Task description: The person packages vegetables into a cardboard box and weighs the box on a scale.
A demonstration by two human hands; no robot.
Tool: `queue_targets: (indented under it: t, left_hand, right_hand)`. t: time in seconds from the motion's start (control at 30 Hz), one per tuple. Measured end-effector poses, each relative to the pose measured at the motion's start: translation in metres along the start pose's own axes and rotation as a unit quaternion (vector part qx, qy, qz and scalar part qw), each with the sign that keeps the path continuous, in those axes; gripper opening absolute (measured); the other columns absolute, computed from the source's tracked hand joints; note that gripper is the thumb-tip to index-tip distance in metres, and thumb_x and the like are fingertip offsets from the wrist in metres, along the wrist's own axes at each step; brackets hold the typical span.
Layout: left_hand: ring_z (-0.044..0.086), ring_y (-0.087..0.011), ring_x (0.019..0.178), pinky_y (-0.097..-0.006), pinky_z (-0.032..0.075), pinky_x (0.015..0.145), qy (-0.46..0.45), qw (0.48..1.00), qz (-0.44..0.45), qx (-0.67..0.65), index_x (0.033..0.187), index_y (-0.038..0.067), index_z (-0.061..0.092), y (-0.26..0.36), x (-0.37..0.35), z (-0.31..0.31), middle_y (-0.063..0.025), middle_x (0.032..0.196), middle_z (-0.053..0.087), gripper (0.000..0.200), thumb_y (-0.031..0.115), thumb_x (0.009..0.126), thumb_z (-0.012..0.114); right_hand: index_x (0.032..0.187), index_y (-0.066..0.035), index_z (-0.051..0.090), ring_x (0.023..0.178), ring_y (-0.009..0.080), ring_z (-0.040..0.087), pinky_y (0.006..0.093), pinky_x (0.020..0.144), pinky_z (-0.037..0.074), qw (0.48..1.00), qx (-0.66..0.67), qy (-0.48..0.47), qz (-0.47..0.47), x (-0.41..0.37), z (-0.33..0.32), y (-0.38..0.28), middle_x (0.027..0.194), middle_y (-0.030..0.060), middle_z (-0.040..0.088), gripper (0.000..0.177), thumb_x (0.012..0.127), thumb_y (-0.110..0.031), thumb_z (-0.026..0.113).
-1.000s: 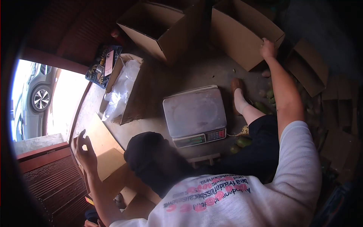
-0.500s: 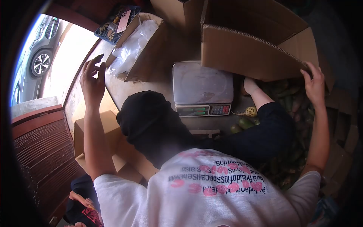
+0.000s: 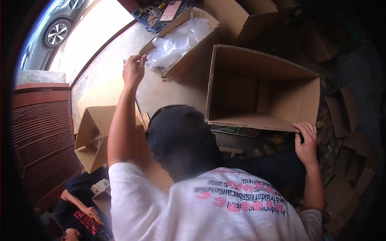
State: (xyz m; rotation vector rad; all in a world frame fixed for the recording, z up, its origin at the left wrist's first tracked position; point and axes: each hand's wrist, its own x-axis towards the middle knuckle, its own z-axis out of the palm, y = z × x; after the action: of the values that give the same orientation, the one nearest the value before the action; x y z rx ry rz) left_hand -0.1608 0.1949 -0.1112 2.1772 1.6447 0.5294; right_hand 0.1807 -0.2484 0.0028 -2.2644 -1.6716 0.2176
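My right hand [image 3: 307, 142] grips the lower right edge of a large open cardboard box [image 3: 287, 100], its fingers over the rim. The box mouth faces me, and its lower edge overlaps a digital scale [image 3: 235, 130], of which only the front panel shows. My left hand [image 3: 134, 70] is raised at the near corner of a smaller cardboard box [image 3: 185, 66] filled with clear plastic bags [image 3: 181, 40]. Its fingers are curled in with the thumb beside them; I cannot tell what is between them.
A pink phone [image 3: 171, 11] lies on a patterned mat behind the bag box. An open carton [image 3: 90, 128] stands at left, and another person's hand [image 3: 91, 212] shows below it. Green produce [image 3: 259, 152] lies near my leg. Small cartons [image 3: 341, 112] line the right.
The large box has tilted and moved down over the scale with my right hand at its edge. My left hand has come to the bag box, its fingers closing. The view has shifted.
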Motion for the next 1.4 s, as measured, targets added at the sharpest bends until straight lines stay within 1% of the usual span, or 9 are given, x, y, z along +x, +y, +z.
queue_targets:
  t: [0.23,0.67,0.87,0.9,1.0,1.13,1.2,1.27,1.4]
  left_hand:
    - [0.063,-0.0293,0.094,-0.0384,0.048,0.080,-0.146,0.959,-0.070,0.232,0.100,0.016,0.069,0.000,0.037,0.030,-0.0117,0.103,0.066,0.036,0.044,0.080,0.063]
    - [0.059,-0.0114,0.077,-0.0258,0.047,0.074,-0.124,0.944,0.101,-0.290,0.098,0.001,0.067,0.082,0.094,-0.049,-0.0057,0.083,0.067,0.030,0.027,0.083,0.068]
    - [0.061,-0.0131,0.087,-0.0266,0.047,0.081,-0.125,0.891,0.206,-0.385,0.109,0.002,0.063,0.106,0.113,-0.059,-0.0051,0.098,0.066,0.031,0.025,0.089,0.061]
    - [0.060,-0.0132,0.090,-0.0276,0.046,0.083,-0.122,0.868,0.201,-0.437,0.110,0.004,0.063,0.098,0.115,-0.057,-0.0042,0.097,0.066,0.029,0.024,0.089,0.060]
    - [0.052,-0.0150,0.108,-0.0318,0.038,0.094,-0.161,0.845,0.121,-0.496,0.122,0.007,0.055,0.053,0.124,-0.026,-0.0052,0.112,0.060,0.035,0.026,0.093,0.050]
    - [0.045,-0.0220,0.120,-0.0319,0.033,0.101,-0.247,0.889,-0.041,-0.384,0.125,0.004,0.052,0.035,0.099,0.042,-0.0090,0.124,0.055,0.039,0.024,0.091,0.046]
    - [0.048,-0.0243,0.119,-0.0347,0.036,0.099,-0.124,0.935,0.290,-0.160,0.128,0.007,0.050,0.032,0.114,0.075,-0.0121,0.126,0.054,0.041,0.023,0.090,0.048]
    - [0.049,-0.0263,0.118,-0.0367,0.038,0.098,-0.062,0.908,0.414,-0.009,0.129,0.009,0.050,0.041,0.122,0.088,-0.0143,0.127,0.053,0.042,0.022,0.089,0.048]
    - [0.051,-0.0297,0.115,-0.0390,0.039,0.097,-0.104,0.943,0.302,0.095,0.126,0.008,0.051,0.088,0.119,0.097,-0.0168,0.124,0.054,0.040,0.021,0.088,0.047]
  right_hand:
    - [0.110,0.002,0.055,0.106,0.0325,0.053,0.0397,0.095,0.038,1.000,0.000,0.009,0.001,0.061,-0.047,-0.036,0.111,0.0155,0.059,0.037,0.074,0.003,0.053]
    - [0.114,-0.005,0.058,0.091,0.0157,0.059,0.0284,0.080,0.048,0.949,0.242,-0.129,-0.154,0.340,0.044,-0.147,0.102,0.0075,0.061,0.034,0.080,-0.011,0.060]
    - [0.129,-0.005,0.042,0.110,0.0335,0.049,0.0362,0.095,0.041,0.949,0.186,-0.087,-0.238,0.435,0.117,-0.166,0.114,0.0206,0.050,0.067,0.069,-0.016,0.069]
    - [0.094,-0.001,0.065,0.081,0.0178,0.062,0.0317,0.073,0.049,0.947,0.239,-0.050,-0.210,0.426,0.100,-0.168,0.089,0.0113,0.066,0.025,0.073,-0.013,0.071]
    - [0.100,-0.002,0.063,0.077,0.0094,0.059,0.0265,0.072,0.049,0.873,0.462,-0.096,-0.127,0.422,0.078,-0.153,0.090,0.0016,0.065,0.022,0.080,-0.008,0.069]
    - [0.104,-0.005,0.063,0.081,0.0077,0.059,0.0243,0.077,0.048,0.808,0.540,-0.050,-0.228,0.426,0.060,-0.145,0.091,-0.0004,0.065,0.020,0.084,-0.006,0.066]
    - [0.103,-0.005,0.063,0.080,0.0077,0.059,0.0241,0.076,0.049,0.809,0.534,-0.036,-0.243,0.432,0.054,-0.148,0.091,-0.0009,0.065,0.019,0.084,-0.006,0.065]
    - [0.102,-0.006,0.063,0.079,0.0077,0.059,0.0239,0.075,0.049,0.808,0.533,-0.023,-0.251,0.437,0.048,-0.152,0.090,-0.0011,0.065,0.017,0.085,-0.006,0.064]
    - [0.099,-0.006,0.063,0.076,0.0076,0.059,0.0236,0.072,0.049,0.820,0.525,0.047,-0.224,0.445,0.036,-0.165,0.086,-0.0011,0.064,0.014,0.086,-0.006,0.063]
